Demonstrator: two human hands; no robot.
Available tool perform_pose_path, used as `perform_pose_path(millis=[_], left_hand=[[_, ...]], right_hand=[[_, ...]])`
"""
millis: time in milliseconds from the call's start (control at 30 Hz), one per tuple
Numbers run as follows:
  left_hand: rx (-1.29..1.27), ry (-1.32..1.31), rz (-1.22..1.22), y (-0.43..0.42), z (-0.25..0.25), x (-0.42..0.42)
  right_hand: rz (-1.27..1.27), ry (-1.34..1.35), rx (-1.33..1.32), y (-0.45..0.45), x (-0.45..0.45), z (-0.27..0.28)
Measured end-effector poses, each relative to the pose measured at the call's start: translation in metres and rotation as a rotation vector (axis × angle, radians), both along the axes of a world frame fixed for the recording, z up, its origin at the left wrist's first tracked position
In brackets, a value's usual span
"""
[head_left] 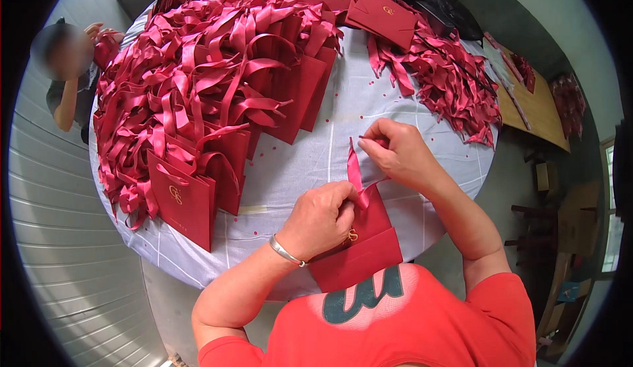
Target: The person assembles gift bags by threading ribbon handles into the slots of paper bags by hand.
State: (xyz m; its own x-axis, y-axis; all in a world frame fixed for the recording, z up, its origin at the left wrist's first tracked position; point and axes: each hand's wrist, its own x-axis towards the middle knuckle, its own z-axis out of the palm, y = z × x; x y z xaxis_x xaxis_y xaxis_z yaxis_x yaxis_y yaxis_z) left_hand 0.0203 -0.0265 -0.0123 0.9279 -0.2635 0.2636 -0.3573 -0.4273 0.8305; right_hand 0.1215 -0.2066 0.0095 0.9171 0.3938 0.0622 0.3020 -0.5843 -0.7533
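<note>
Pinching one ribbon [353,168], left hand [318,219], right hand [401,151], one bag [362,255]

Single head-worn view, wide-angle, within a dark curved border. We look forward and steeply down over the wearer's red shirt [422,327] at the lower edge; the left hand [320,219] and right hand [399,153] lie close, and the round tabletop [297,176] spans much of the field, beside a ridged wall [66,235].
</note>
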Motion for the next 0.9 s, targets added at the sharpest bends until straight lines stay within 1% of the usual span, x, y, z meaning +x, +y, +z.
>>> perform_pose_path(millis=[33, 67, 133, 267, 333, 467, 633, 767, 833, 867, 900], left_hand=[[-0.010, 0.012, 0.001, 0.000, 0.000, 0.000], [-0.020, 0.025, 0.002, 0.000, -0.001, 0.000], [-0.016, 0.013, 0.010, 0.000, -0.001, 0.000], [0.005, 0.003, 0.029, -0.001, -0.004, -0.001], [0.006, 0.014, 0.040, -0.002, -0.006, -0.002], [0.003, 0.004, 0.056, -0.003, -0.009, -0.002], [0.018, 0.030, 0.067, -0.004, -0.011, -0.001], [0.016, 0.069, 0.092, -0.006, -0.009, -0.001], [0.026, 0.069, 0.060, -0.004, -0.005, 0.000], [0.031, 0.067, 0.036, -0.002, -0.004, 0.000], [0.034, 0.068, 0.039, -0.001, -0.005, 0.000]], right_hand=[[0.016, -0.105, -0.048, 0.002, 0.008, -0.009], [0.020, -0.107, -0.051, 0.005, 0.012, -0.014], [0.084, -0.125, -0.267, 0.013, 0.017, -0.019], [0.088, -0.134, -0.361, 0.026, 0.017, -0.015], [0.092, -0.103, -0.177, 0.029, 0.018, -0.017], [0.093, -0.134, -0.126, 0.035, 0.017, -0.027], [0.090, -0.236, -0.110, 0.035, 0.015, -0.039], [0.083, -0.229, -0.099, 0.032, 0.015, -0.039], [0.106, -0.101, -0.064, 0.029, 0.012, -0.026], [0.107, -0.099, -0.061, 0.027, 0.009, -0.022], [0.134, -0.124, 0.005, 0.023, 0.006, -0.020]])
